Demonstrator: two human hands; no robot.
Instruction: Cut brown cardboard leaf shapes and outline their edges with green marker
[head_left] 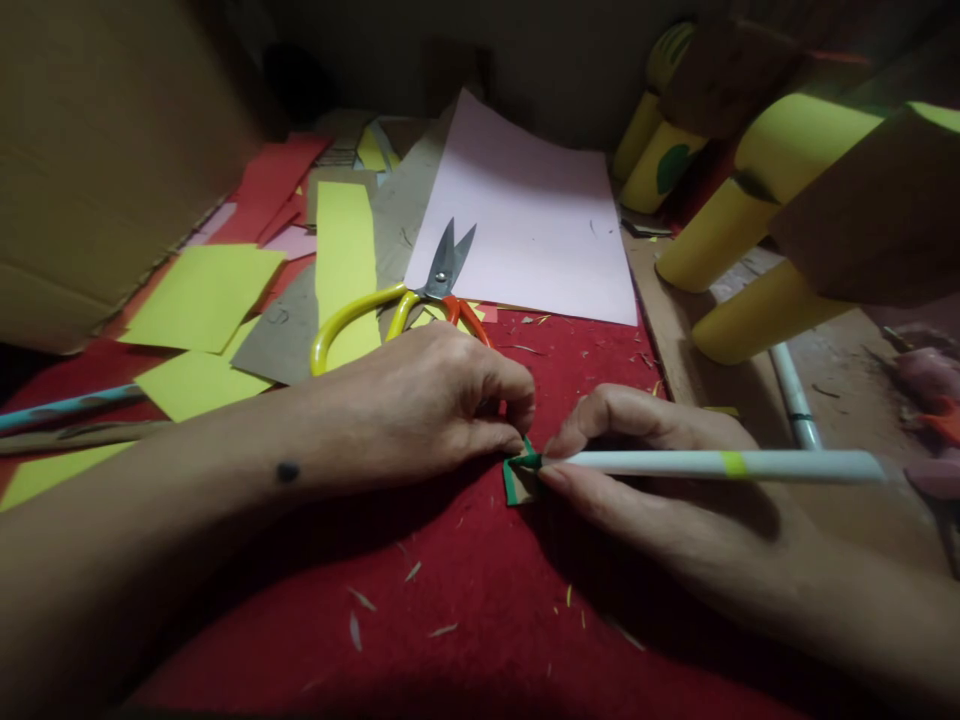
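Note:
Between thumb and fingers, my right hand [645, 460] grips a white felt-tip pen [660, 464] with a yellow-green band. Its green tip touches a small brown cardboard piece [527, 488] whose edges are coloured green. My left hand [450, 400] is closed, its thumb and fingertips pinching the far edge of that piece. Just beyond my left hand lie scissors [441, 278] with yellow and red-orange handles, blades slightly apart. The left fingers partly cover the cardboard piece.
A pale pink sheet [532, 220] lies behind the scissors. Yellow paper pieces [206, 295] and red paper strips [274, 185] spread at the left beside a large cardboard panel [97, 150]. Yellow paper tubes [772, 310] stand at the right. Scraps dot the red cloth [420, 630].

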